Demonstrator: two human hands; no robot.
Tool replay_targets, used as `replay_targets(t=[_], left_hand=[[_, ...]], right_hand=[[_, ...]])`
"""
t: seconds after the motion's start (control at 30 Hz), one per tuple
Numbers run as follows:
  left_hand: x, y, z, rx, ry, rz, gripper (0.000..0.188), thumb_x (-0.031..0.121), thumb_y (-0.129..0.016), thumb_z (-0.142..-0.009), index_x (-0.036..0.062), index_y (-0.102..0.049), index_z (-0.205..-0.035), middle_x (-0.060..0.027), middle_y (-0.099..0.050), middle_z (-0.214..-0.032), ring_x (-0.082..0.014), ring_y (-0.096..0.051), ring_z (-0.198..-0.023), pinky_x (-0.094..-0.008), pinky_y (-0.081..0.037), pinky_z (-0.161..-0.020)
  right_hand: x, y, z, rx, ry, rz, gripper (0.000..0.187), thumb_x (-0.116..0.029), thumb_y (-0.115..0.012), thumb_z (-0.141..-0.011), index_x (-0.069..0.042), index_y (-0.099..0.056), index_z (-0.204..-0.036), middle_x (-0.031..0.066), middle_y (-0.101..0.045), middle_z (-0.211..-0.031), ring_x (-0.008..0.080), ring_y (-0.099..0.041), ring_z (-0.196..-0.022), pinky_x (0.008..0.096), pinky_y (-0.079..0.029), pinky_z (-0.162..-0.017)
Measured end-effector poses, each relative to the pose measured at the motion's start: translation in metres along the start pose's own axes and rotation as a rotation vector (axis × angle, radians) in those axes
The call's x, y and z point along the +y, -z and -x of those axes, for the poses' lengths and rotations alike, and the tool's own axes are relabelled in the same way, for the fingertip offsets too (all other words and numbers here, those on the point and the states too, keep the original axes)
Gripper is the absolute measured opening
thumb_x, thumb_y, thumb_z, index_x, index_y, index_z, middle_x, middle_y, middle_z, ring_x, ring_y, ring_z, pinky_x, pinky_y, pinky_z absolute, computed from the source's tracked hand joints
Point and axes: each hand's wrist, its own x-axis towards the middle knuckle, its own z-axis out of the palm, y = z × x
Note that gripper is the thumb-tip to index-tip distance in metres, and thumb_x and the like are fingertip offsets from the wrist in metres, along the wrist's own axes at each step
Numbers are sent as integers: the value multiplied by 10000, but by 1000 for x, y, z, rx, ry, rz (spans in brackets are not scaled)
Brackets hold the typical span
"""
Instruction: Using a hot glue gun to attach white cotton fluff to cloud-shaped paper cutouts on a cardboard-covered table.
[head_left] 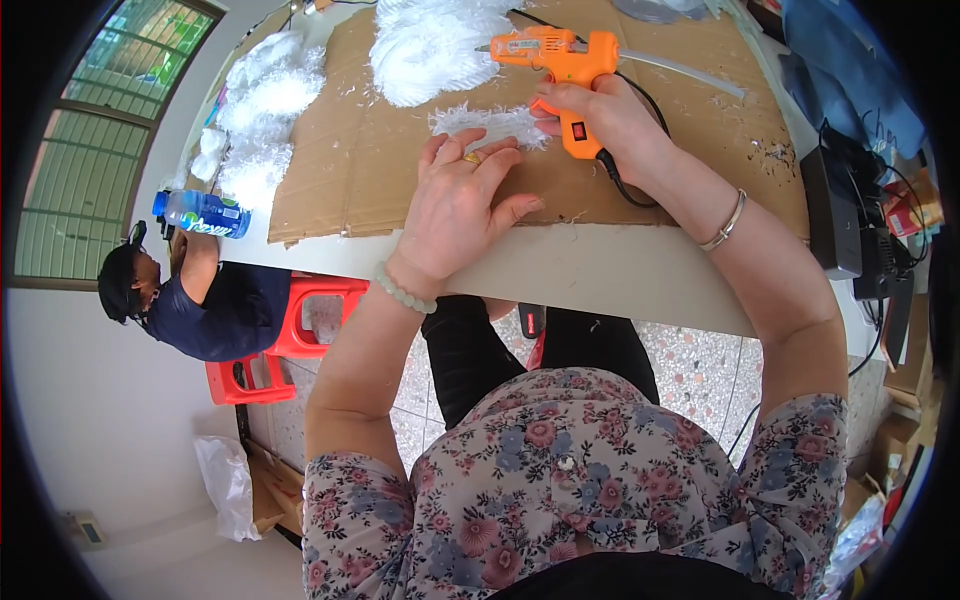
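In my right hand (625,120) is an orange hot glue gun (568,62), its handle wrapped by my fingers and its nozzle pointing left. A translucent glue stick (690,73) sticks out of its back end, and a black cord (620,182) hangs from the handle. My left hand (455,205) is open, palm down, with its fingertips at the near edge of a small strip of white fringe (490,122). That strip lies on a brown cardboard sheet (345,170). Beyond it is a large fluffy white bundle of fibres (425,55), close to the nozzle.
More white fluffy heaps (265,100) and a blue-labelled bottle (205,214) stand on the table's left. Past the bottle, another person (225,305) in dark clothes sits by red plastic stools (310,325). A dark box (835,205) with cables is at the right.
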Motion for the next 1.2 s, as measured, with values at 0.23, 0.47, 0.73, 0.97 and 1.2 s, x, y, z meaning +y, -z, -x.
replay_targets(t=[0.23,0.47,0.73,0.97,1.2], left_hand=[[-11,-2,-3,13,219,372,285,303,-568,-841,53,-605,-974,-96,-628,-882,-313,-511,-970,-410,-365,-894],[-13,2,-6,37,331,497,243,254,-549,-858,35,-605,-950,-126,-618,-873,-311,-508,-928,-360,-419,-821],[-52,11,0,417,649,912,206,201,-543,-886,12,-621,-907,-43,-629,-824,-121,-556,-820,-249,-432,-755],[-53,2,-14,276,346,265,135,19,-549,-779,27,-645,-873,-100,-607,-725,-243,-566,-719,-314,-445,-773],[-45,-15,-30,105,78,-68,253,-13,-543,-682,93,-676,-870,-63,-598,-775,-250,-536,-840,-364,-419,-791]], right_hand=[[-9,-7,4,-15,101,-118,253,-182,-566,-856,-6,-538,-1035,73,-583,-962,161,-589,-901,300,-507,-790],[4,-20,3,-98,13,-70,249,-166,-568,-856,6,-529,-1031,69,-576,-961,157,-587,-903,309,-513,-795],[-2,-16,3,-46,-17,-110,266,-171,-568,-852,9,-516,-1040,93,-563,-986,168,-585,-913,317,-529,-771],[-4,-17,4,-44,-20,-153,262,-162,-561,-852,2,-502,-1047,107,-568,-962,186,-581,-925,331,-538,-767],[-12,-14,3,-5,50,-242,211,-128,-530,-866,20,-511,-1015,90,-563,-924,174,-579,-903,341,-544,-772]])
